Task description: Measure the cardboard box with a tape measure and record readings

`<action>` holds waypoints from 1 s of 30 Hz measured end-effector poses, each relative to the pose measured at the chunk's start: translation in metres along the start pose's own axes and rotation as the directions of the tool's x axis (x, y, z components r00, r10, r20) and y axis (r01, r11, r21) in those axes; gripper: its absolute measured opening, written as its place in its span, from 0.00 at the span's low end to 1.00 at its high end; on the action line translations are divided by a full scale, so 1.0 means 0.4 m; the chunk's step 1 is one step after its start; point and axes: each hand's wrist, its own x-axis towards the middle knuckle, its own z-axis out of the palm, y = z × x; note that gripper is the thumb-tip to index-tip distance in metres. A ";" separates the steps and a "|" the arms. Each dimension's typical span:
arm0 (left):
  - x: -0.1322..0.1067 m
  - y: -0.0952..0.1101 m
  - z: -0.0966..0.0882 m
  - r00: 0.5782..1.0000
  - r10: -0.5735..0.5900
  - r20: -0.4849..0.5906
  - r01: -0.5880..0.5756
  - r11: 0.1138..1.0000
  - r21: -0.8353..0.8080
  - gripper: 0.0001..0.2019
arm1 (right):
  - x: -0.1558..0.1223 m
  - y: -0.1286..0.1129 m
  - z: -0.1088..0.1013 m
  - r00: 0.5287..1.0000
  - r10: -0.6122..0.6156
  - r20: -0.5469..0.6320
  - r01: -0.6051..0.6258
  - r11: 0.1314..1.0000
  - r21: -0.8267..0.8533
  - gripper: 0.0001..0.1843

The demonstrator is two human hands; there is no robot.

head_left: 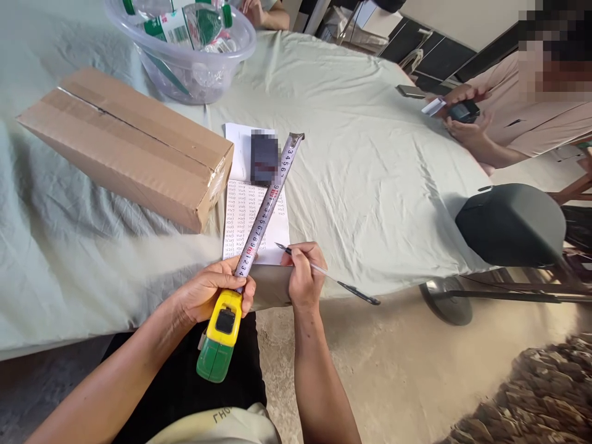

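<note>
My left hand [210, 290] is closed round a yellow and green tape measure [221, 336] at the table's near edge. Its tape blade [271, 197] runs out diagonally across a white printed sheet [243, 209] toward a dark blurred object [264, 157]. Just to the right, my right hand [305, 274] pinches a pen [333, 277], with the tip pointing left toward the blade and the sheet's lower corner. A taped cardboard box [134, 145] lies left of the sheet.
A pale cloth [370, 154] covers the table. A clear plastic basin [185, 49] of bottles stands at the back. Another person's hands [467, 114] hold a small device at the right. A dark stool seat [513, 222] stands off the table's right corner.
</note>
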 end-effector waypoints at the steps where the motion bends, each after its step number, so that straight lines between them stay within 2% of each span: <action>1: 0.000 -0.002 -0.001 1.000 0.006 -0.006 -0.006 1.000 0.004 0.20 | 0.001 0.004 0.000 0.998 0.018 -0.052 -0.016 0.998 0.054 0.08; 4: 0.000 -0.008 -0.001 1.000 0.022 -0.009 -0.022 1.000 -0.002 0.21 | 0.005 0.015 0.003 0.988 0.095 -0.119 -0.069 0.976 0.206 0.09; 7: -0.008 -0.019 -0.001 0.998 0.062 -0.007 -0.062 0.998 -0.001 0.16 | 0.008 0.018 0.009 0.975 0.146 -0.168 -0.085 0.942 0.324 0.13; 10: -0.039 -0.031 -0.006 0.993 0.115 -0.025 -0.114 0.993 0.034 0.08 | 0.005 0.012 0.008 0.963 0.159 -0.218 -0.076 0.935 0.348 0.17; 12: -0.077 -0.035 -0.015 0.988 0.149 -0.030 -0.147 0.987 0.066 0.06 | 0.003 -0.001 0.001 0.967 0.153 -0.202 -0.086 0.948 0.306 0.18; 15: -0.153 -0.034 -0.039 0.980 0.196 -0.042 -0.189 0.975 0.119 0.06 | 0.018 -0.039 -0.005 0.994 0.071 -0.085 -0.057 0.986 0.158 0.18; 17: -0.207 -0.030 -0.054 0.971 0.228 -0.076 -0.215 0.965 0.148 0.05 | 0.046 -0.075 0.009 0.995 -0.036 0.097 0.030 0.998 0.055 0.23; 19: -0.255 -0.027 -0.063 0.951 0.279 -0.133 -0.257 0.953 0.161 0.04 | 0.088 -0.112 0.046 0.947 -0.128 0.293 0.128 0.992 0.022 0.34; 21: -0.293 -0.030 -0.063 0.918 0.336 -0.209 -0.304 0.937 0.170 0.04 | 0.132 -0.142 0.101 0.896 -0.188 0.403 0.184 0.982 0.050 0.42; 24: -0.326 -0.045 -0.048 0.863 0.393 -0.317 -0.345 0.917 0.200 0.04 | 0.175 -0.161 0.191 0.840 -0.290 0.459 0.295 0.954 0.063 0.48; 26: -0.333 -0.056 -0.034 0.830 0.415 -0.372 -0.369 0.909 0.191 0.05 | 0.181 -0.155 0.237 0.815 -0.354 0.459 0.360 0.930 0.078 0.48; 30: -0.324 -0.055 -0.013 0.790 0.441 -0.426 -0.401 0.897 0.184 0.06 | 0.161 -0.116 0.282 0.798 -0.427 0.426 0.398 0.903 0.160 0.44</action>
